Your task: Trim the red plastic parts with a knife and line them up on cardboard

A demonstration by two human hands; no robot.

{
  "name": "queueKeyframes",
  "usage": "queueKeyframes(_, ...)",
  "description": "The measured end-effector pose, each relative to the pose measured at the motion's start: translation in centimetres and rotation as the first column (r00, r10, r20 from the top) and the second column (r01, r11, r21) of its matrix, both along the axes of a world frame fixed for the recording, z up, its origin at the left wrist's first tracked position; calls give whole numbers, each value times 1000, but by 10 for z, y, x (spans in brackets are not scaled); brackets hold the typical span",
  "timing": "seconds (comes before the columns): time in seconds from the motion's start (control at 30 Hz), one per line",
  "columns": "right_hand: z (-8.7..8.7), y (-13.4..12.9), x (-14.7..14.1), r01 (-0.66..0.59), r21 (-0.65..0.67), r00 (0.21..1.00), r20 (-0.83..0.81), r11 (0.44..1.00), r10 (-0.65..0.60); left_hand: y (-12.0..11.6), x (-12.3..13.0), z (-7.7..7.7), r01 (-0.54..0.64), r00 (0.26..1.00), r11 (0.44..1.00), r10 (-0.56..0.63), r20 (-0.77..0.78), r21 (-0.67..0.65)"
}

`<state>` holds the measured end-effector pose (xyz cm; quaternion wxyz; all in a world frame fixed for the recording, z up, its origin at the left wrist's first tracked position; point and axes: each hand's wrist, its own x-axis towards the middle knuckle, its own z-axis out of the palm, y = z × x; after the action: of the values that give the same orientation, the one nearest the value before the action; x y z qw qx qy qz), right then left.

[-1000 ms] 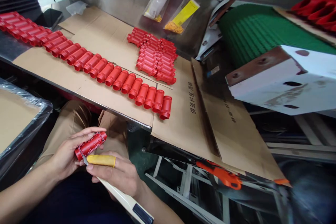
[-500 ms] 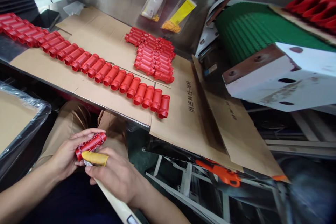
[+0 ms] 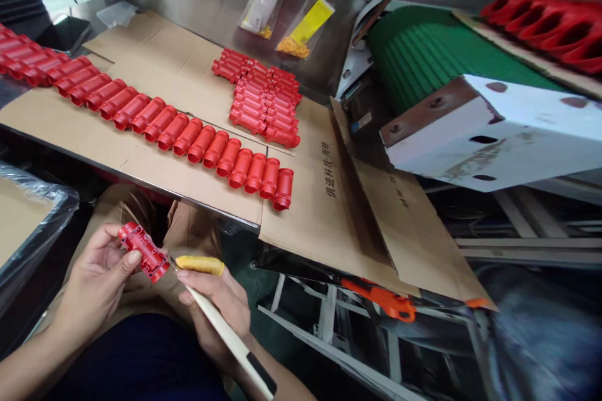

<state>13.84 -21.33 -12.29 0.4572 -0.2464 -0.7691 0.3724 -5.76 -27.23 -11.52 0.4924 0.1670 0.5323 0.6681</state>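
Note:
Above my lap, my left hand (image 3: pixel 96 276) grips a red plastic part (image 3: pixel 143 252) between thumb and fingers, its ridged, open-framed side facing up. Just right of it, my right hand (image 3: pixel 219 301) is closed round a long pale-handled tool (image 3: pixel 230 338), whose thin metal tip lies close to the part's lower right end. Whether the tip touches the part I cannot tell. A yellow cover (image 3: pixel 200 264) sits on my right index finger. On the cardboard-covered table, a long row of red tubular parts (image 3: pixel 188 136) runs diagonally, with a stacked group of red parts (image 3: pixel 266 100) behind it.
Two plastic bags with orange pieces (image 3: pixel 294 47) lie at the back. A white metal frame with a green ribbed roll (image 3: pixel 409 50) stands at the right. A plastic-lined box (image 3: pixel 61 203) is at the left. An orange tool (image 3: pixel 385 301) hangs below the table edge.
My left hand has turned the red part, so its near end now points down to the right. My right hand and tool have moved right, off the part. The view has shifted slightly.

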Motion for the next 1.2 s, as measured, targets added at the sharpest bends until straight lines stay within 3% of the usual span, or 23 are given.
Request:
queueKeyframes(0.37,0,-2,-4,-33,110,999,-5,993,33,-11,0,-4,17,989,1000,-19,-145,-17)
queueKeyframes(0.63,1,-2,-4,-19,102,999,32,995,16,-12,0,-4,15,992,1000,-18,-124,-24)
queueKeyframes(1.2,5,-5,-4,-31,53,999,-41,998,33,-13,-2,-4,-5,996,1000,4,-93,-9)
